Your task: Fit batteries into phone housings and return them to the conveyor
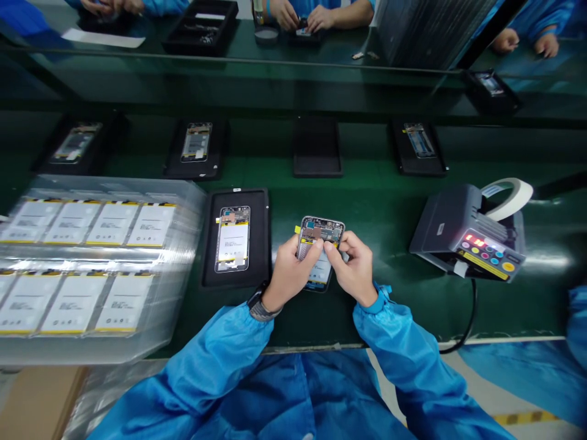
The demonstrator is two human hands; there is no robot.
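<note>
An opened phone (323, 229), its circuit board and white battery showing, is held between my hands above the green bench. My left hand (290, 269) wraps its left side, with the thumb on the strip between board and battery. On the right side, my right hand (354, 264) grips the edge, its thumb tip close to the left one. Both thumbs hide part of the battery's upper end. To the left, a second opened phone (233, 239) with a battery lies in a black tray (260, 256).
A clear plastic tray (183, 201) of batteries lies at the left. A tape dispenser (440, 235) stands at the right, its cable (474, 311) running down. Behind are black trays (317, 150), some holding phones (196, 142). Across the bench, other people's hands (321, 18) work.
</note>
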